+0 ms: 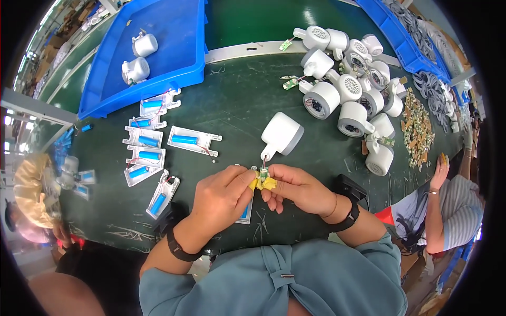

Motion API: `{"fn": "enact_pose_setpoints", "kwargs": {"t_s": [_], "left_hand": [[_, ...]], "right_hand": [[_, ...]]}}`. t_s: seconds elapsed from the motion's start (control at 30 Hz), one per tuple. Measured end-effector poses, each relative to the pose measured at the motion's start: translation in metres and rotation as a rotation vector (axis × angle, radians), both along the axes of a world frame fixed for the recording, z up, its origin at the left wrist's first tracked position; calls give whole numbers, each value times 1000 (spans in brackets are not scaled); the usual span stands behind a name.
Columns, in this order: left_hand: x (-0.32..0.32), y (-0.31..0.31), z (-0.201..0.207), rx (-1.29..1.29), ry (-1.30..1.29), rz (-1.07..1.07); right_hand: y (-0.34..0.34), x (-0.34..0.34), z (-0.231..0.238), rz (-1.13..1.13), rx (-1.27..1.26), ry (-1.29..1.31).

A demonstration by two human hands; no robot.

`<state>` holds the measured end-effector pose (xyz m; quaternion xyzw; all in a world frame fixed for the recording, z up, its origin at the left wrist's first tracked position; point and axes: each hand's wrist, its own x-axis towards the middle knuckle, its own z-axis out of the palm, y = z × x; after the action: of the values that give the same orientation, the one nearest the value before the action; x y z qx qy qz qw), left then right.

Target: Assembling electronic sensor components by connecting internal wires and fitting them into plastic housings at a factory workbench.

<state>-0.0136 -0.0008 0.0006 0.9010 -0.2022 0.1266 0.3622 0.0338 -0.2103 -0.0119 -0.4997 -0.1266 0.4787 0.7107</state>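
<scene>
Between my fingertips, at the middle of the table, is a small green circuit board (264,174). My left hand (222,194) pinches it from one side and my right hand (298,188) from the other. Yellow wrapping covers fingertips of both hands. Thin wires run from the board to the neck of a white round housing with a grey rim (279,132), which lies just beyond my hands. Partly hidden under my left hand is a white handle shell with a blue battery (244,215). What the fingers do behind the board is hidden.
Several white handle shells with blue batteries (147,141) lie at left, near a blue bin (197,73) containing two white housings. Many white housings (350,88) pile up at right, beside a heap of small circuit boards (418,129). A co-worker's hand (440,171) rests at the right edge.
</scene>
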Motion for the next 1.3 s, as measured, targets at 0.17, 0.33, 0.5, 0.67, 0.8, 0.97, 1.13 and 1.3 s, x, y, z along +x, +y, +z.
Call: {"fn": "enact_pose_setpoints", "kwargs": {"t_s": [0.17, 0.33, 0.5, 0.67, 0.8, 0.97, 1.13, 1.3], "left_hand": [[0, 5, -1, -62, 115, -7], [1, 6, -1, -134, 182, -55], [-1, 6, -2, -107, 231, -74], [-1, 14, -2, -164, 286, -82], [3, 20, 2, -66, 329, -137], [12, 3, 8, -30, 204, -126], [-1, -18, 23, -7, 333, 5], [2, -25, 29, 34, 223, -90]], "right_hand": [[4, -5, 4, -57, -116, -115], [5, -7, 6, -92, -249, -348], [5, -11, 5, -97, -290, -411], [10, -12, 5, -100, -287, -458], [16, -17, 0, -131, -353, -796], [15, -22, -8, -250, -482, -1163], [26, -31, -18, -365, -414, -1195], [31, -39, -20, -394, -498, -1156]]}}
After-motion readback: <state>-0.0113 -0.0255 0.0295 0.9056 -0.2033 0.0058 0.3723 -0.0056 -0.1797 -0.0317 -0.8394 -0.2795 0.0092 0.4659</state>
